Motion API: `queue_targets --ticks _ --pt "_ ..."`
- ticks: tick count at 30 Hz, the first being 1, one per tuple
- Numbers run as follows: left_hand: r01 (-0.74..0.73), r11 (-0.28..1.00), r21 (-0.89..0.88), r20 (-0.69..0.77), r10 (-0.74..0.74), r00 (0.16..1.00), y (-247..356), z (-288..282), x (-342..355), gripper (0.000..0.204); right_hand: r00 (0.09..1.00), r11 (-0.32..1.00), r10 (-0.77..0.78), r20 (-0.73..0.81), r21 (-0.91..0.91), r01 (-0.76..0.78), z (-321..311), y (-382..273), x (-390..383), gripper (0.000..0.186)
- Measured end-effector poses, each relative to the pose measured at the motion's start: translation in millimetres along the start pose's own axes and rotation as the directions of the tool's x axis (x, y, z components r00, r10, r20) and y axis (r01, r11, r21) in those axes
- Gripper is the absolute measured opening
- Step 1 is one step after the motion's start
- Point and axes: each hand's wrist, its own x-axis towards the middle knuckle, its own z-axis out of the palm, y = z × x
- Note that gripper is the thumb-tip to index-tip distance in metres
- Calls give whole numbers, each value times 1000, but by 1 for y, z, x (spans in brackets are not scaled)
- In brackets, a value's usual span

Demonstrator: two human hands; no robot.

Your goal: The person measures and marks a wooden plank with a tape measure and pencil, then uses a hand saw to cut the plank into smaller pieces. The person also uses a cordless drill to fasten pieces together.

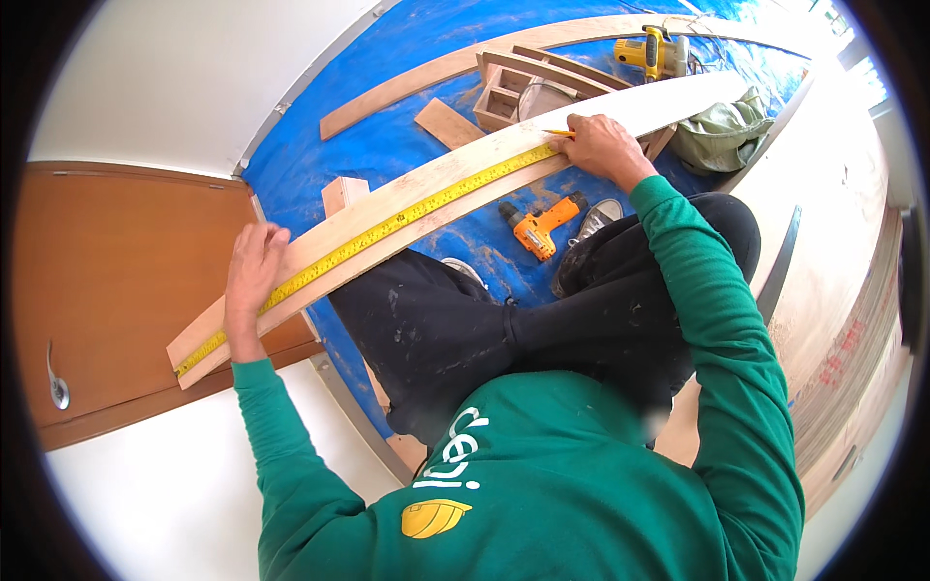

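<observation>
A long pale board (407, 191) lies diagonally above my lap, with a yellow measuring tape (402, 219) stretched along it. Near the board's left end, my left hand (254, 271) grips it, fingers curled at the far edge and the wrist over the tape. Toward the right, my right hand (601, 145) holds a yellow pencil (559, 133) beside the tape, resting on the board. An orange cordless drill (542, 223) lies on the blue sheet below the board, next to my shoe (599, 218).
The blue sheet (291, 136) holds another long plank (387, 87), a wooden divided box (499, 92), a yellow power saw (651, 56) and a green cloth bag (722, 136). A brown door (126, 290) is at left. Large panels (833, 271) stand at right.
</observation>
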Motion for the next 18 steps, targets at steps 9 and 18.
queue_targets --ticks 9,18 --pt "-405 834 -374 57 457 888 223 109 88 34 996 998 11 -94 57 -5 11 0 -10 59" --pt "-310 876 -370 359 442 822 293 176 170 36 981 997 17 -193 76 -2 23 3 -26 62"
